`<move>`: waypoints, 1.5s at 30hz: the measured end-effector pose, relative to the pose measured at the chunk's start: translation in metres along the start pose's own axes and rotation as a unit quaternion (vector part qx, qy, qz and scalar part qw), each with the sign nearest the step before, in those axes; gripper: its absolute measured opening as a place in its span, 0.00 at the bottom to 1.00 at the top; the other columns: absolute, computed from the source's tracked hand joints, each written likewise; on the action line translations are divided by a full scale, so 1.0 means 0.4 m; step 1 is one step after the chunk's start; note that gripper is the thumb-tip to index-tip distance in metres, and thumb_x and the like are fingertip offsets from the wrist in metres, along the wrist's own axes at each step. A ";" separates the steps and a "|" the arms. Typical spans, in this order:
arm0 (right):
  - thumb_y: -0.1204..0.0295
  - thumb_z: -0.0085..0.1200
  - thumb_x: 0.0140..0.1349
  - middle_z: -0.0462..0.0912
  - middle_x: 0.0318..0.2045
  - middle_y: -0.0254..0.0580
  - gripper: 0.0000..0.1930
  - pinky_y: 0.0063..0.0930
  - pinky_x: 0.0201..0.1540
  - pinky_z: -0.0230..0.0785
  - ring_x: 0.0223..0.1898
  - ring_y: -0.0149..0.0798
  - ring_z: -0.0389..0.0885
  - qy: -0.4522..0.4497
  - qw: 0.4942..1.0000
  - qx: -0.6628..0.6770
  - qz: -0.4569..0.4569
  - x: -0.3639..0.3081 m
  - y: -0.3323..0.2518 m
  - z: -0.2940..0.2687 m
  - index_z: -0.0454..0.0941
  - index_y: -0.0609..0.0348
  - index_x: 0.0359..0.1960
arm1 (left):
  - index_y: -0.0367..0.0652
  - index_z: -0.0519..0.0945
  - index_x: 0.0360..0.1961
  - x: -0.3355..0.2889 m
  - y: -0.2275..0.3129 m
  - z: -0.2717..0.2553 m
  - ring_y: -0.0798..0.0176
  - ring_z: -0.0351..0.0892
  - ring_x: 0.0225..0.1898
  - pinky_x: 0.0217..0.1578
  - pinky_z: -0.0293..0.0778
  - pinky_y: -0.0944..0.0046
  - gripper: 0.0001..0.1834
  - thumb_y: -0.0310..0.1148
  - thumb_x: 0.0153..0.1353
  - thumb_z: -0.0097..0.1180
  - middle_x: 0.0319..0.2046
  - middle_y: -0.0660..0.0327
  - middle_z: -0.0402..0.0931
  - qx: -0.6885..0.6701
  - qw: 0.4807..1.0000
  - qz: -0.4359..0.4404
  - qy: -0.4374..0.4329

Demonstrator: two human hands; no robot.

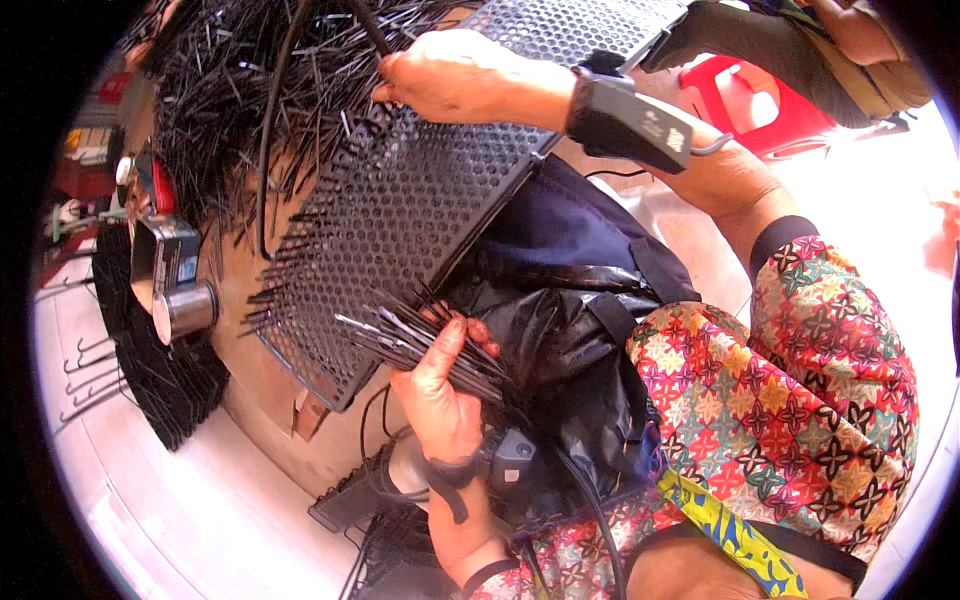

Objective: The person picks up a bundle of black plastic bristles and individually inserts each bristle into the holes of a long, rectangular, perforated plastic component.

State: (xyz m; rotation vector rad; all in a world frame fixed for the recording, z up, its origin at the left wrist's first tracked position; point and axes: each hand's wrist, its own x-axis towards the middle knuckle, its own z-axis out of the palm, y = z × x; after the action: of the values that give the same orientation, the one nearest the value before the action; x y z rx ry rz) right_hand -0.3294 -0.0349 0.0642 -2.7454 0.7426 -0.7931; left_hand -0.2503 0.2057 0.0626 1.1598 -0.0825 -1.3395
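A black perforated panel (430, 200) full of round holes lies slanted before me, with a row of thin dark pieces jutting from its left edge. My left hand (440, 385) is closed round a bundle of thin black rods (400, 335), some with shiny pale tips, over the panel's near edge. At the panel's upper left edge, my right hand (465, 78) is closed with its fingertips in a pinch. What it pinches, if anything, is too small to tell. Just beyond lies a big heap of thin black rods (220, 110).
Left of the panel stand a metal cup (190, 310) and a rectangular tin (165, 255). A black rack (155, 350) with hooked rods lies farther left. At upper right are a red plastic stool (750, 105) and another person's arm (860, 35). Black cables (590, 490) run near my left forearm.
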 end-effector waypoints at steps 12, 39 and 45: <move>0.73 0.53 0.52 0.76 0.17 0.38 0.12 0.15 0.19 0.64 0.15 0.23 0.72 -0.273 0.715 0.602 0.226 -0.158 -0.257 -0.043 0.72 0.73 0.31 | 0.34 0.71 0.33 -0.015 0.028 0.008 0.60 0.75 0.24 0.22 0.74 0.65 0.10 0.19 0.47 0.54 0.25 0.55 0.74 0.004 0.999 0.048 -0.004; 0.79 0.56 0.47 0.77 0.22 0.35 0.08 0.13 0.25 0.67 0.23 0.22 0.73 0.081 0.851 0.517 0.039 0.134 -0.369 0.127 0.75 0.68 0.31 | 0.35 0.71 0.30 -0.045 0.061 -0.091 0.62 0.73 0.20 0.18 0.70 0.66 0.08 0.27 0.50 0.54 0.21 0.56 0.73 -0.167 0.980 0.100 0.039; 0.78 0.56 0.46 0.75 0.19 0.32 0.08 0.14 0.24 0.63 0.23 0.20 0.69 0.071 0.854 0.515 0.003 0.142 -0.384 0.176 0.75 0.68 0.29 | 0.36 0.71 0.28 -0.051 0.065 -0.097 0.60 0.71 0.21 0.19 0.69 0.65 0.07 0.27 0.50 0.53 0.21 0.56 0.72 -0.152 0.982 0.106 0.036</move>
State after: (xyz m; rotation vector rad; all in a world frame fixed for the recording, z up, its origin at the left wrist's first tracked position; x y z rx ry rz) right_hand -0.1861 0.0705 0.0780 -1.7170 0.2046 -1.0052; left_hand -0.2137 0.2395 0.0725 0.9117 0.0497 -1.0771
